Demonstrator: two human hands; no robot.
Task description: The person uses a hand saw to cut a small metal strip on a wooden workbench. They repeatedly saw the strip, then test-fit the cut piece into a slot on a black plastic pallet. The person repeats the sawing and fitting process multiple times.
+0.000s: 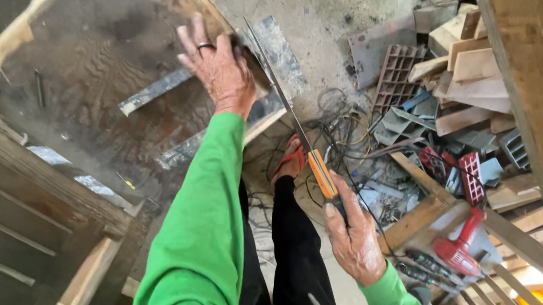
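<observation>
My left hand (pixel 221 67), a ring on one finger, lies flat with fingers spread on the corner of a dusty wooden panel (pixel 96 64). My right hand (pixel 352 233) grips the orange handle of a hand saw (pixel 296 128). Its long thin blade reaches up to the panel's edge just right of the left hand. Both sleeves are bright green. My black-trousered leg and a red sandal (pixel 289 163) show below the panel.
Tangled cables (pixel 342 128) lie on the concrete floor. Wood offcuts (pixel 472 67) and plastic grates (pixel 394 75) are piled at right. A red power tool (pixel 460 246) rests on planks. A tall wooden beam (pixel 538 86) stands at right, a wooden frame (pixel 6 232) at left.
</observation>
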